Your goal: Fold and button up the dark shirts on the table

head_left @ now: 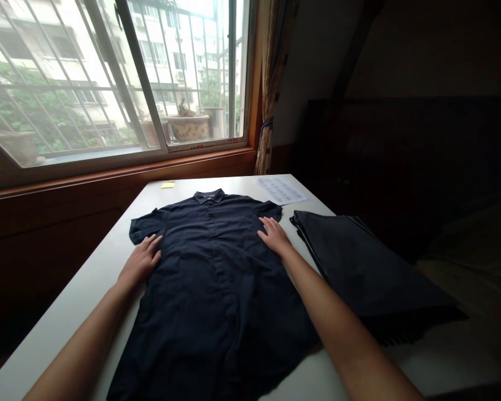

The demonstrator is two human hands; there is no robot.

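Note:
A dark navy short-sleeved shirt (209, 278) lies spread front side up, its collar toward the far edge and its buttoned front running down the middle. On its left side, just below the sleeve, my left hand (144, 256) rests with fingers extended at the cloth's edge. My right hand (273, 235) lies on the opposite side near the right sleeve, fingers spread over the fabric. Neither hand grips the cloth. Some creases run through the lower right part of the shirt, and its hem reaches the bottom of the view.
The white table (83, 295) holds a folded dark garment (367, 267) on the right, hanging past the edge. A printed paper sheet (281, 190) and a yellow sticky note (167, 184) lie at the back. Beyond stand a barred window (164, 83) and a curtain (271, 83).

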